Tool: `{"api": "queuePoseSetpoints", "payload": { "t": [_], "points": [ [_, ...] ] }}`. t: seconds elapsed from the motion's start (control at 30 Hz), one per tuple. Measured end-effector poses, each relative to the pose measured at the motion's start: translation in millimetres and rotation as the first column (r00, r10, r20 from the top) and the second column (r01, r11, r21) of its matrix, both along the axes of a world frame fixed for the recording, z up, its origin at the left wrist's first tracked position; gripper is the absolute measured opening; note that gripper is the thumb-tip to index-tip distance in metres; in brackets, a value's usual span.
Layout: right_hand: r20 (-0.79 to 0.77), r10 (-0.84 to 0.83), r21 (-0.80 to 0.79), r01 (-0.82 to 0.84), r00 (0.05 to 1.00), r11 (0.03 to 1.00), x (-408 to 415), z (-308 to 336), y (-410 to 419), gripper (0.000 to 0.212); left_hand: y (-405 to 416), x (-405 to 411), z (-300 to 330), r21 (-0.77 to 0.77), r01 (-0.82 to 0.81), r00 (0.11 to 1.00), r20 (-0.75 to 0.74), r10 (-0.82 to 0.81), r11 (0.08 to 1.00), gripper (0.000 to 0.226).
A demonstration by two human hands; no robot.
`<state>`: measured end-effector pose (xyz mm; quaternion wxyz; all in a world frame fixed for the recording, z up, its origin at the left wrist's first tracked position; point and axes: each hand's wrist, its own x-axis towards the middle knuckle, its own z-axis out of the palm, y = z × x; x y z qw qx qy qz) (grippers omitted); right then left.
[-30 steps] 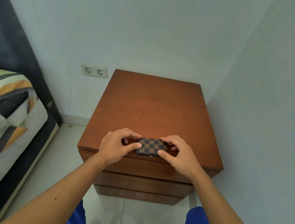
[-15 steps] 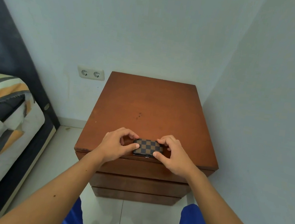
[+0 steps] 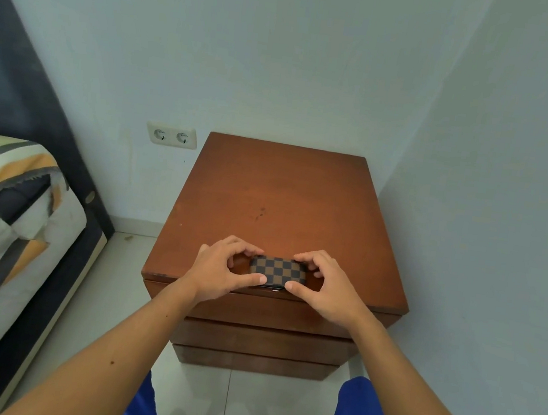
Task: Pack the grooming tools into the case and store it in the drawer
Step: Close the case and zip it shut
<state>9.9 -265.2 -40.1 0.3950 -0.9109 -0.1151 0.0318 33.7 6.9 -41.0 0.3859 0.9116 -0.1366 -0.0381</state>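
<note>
The checkered case (image 3: 278, 271) lies closed near the front edge of the brown nightstand (image 3: 278, 190), and the left hand (image 3: 223, 273) and the right hand (image 3: 326, 288) grasp it from its two ends, thumbs at the front side, fingers curled over the back.
</note>
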Motion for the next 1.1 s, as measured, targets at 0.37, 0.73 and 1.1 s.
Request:
{"api": "queuePoseSetpoints", "payload": {
  "t": [0.37, 0.73, 1.1],
  "points": [
    [0.051, 0.044, -0.097, -0.039, 0.998, 0.994, 2.2, 1.5, 4.9, 0.052, -2.0, -0.5, -1.3, 0.049, 0.009, 1.000, 0.025, -0.010, 0.999, 0.048],
    [0.060, 0.053, -0.075, -0.049, 0.997, 0.996, -1.6, 1.5, 1.4, 0.062, 4.5, -0.2, -6.5, 0.064, 0.067, 0.996, 0.053, -0.070, 0.996, 0.056],
    [0.150, 0.051, -0.122, -0.033, 0.987, 0.992, -5.7, -4.4, 1.9, 0.065, 5.5, -8.0, -17.7, 0.192, 0.077, 0.968, 0.221, -0.120, 0.978, 0.072]
  ]
}}
